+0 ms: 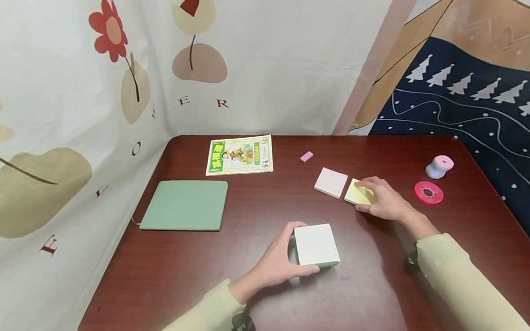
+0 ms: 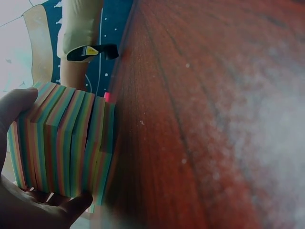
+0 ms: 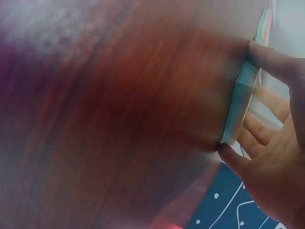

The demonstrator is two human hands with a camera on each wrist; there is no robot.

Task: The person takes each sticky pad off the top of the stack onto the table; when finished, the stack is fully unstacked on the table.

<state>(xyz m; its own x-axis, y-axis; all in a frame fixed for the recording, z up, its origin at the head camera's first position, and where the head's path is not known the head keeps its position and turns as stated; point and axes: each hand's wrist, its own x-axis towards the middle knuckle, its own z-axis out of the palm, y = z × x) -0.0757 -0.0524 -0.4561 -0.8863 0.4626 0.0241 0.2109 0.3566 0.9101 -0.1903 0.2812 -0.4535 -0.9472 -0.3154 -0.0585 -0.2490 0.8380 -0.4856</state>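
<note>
Gripped sticky-note stack in left hand; pinched yellow sticky-note pad in right hand, nearer far-right corner of table.

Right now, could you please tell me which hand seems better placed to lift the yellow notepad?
Probably the right hand: it grips the yellow notepad by its edges, while the left hand is occupied holding the notepad stack.
</note>
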